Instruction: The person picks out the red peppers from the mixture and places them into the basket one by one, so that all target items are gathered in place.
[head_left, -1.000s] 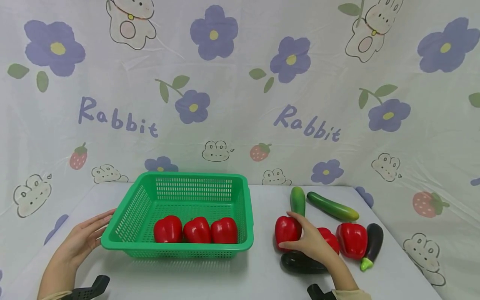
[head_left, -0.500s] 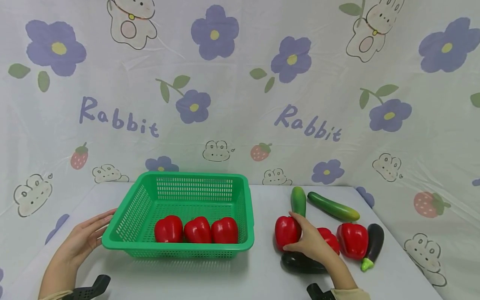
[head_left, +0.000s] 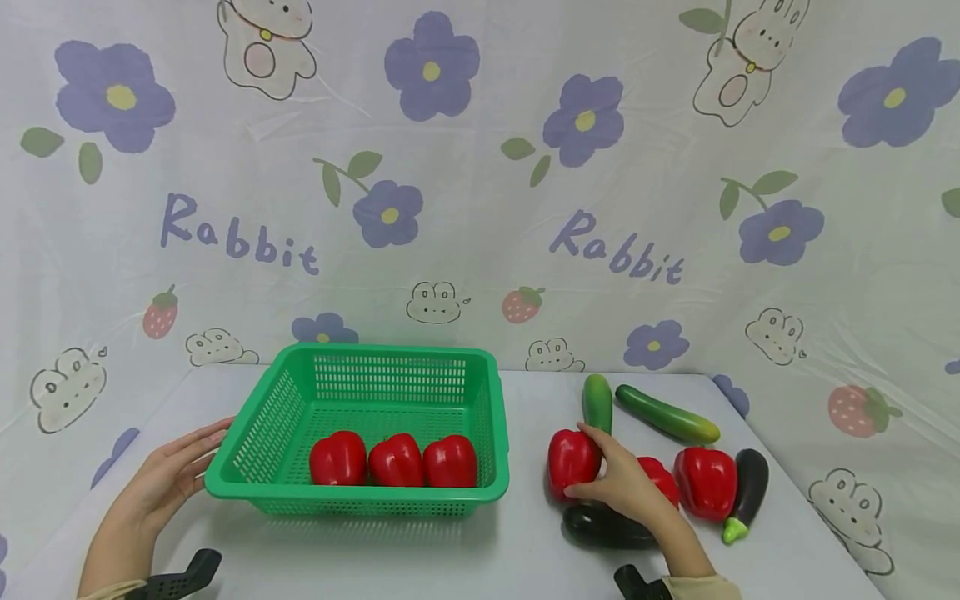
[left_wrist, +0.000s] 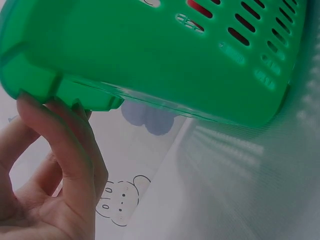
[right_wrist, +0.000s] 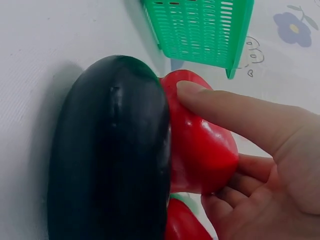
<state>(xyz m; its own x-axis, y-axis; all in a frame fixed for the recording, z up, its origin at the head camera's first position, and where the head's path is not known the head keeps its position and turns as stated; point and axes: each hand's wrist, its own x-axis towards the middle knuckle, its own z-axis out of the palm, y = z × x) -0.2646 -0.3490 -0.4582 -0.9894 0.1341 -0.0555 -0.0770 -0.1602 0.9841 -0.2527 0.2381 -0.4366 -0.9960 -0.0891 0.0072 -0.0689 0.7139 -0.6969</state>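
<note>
In the head view, my right hand point(head_left: 618, 479) grips a red bell pepper point(head_left: 572, 462), thumb on its near side and fingers on its far side. The right wrist view shows my thumb pressed on the bell pepper point(right_wrist: 197, 150), with a dark eggplant point(right_wrist: 110, 150) partly in front. That eggplant point(head_left: 600, 527) lies just below the hand. My left hand point(head_left: 161, 483) is at the left side of a green basket point(head_left: 352, 493), relaxed fingers touching its rim. Up close, the fingertips meet the rim's underside point(left_wrist: 37, 85). Three red bell peppers point(head_left: 396, 461) sit inside the basket.
Behind the held pepper lie a short green cucumber point(head_left: 597, 400) and a longer one point(head_left: 667, 414). To its right are another red bell pepper point(head_left: 705, 482), one partly hidden behind my hand point(head_left: 660, 479), and a second eggplant point(head_left: 747, 492). A patterned cloth point(head_left: 480, 208) hangs behind the table.
The right hand's thumb has shifted slightly on the pepper, and the pepper has moved a little left and up. The left hand and basket stay in place.
</note>
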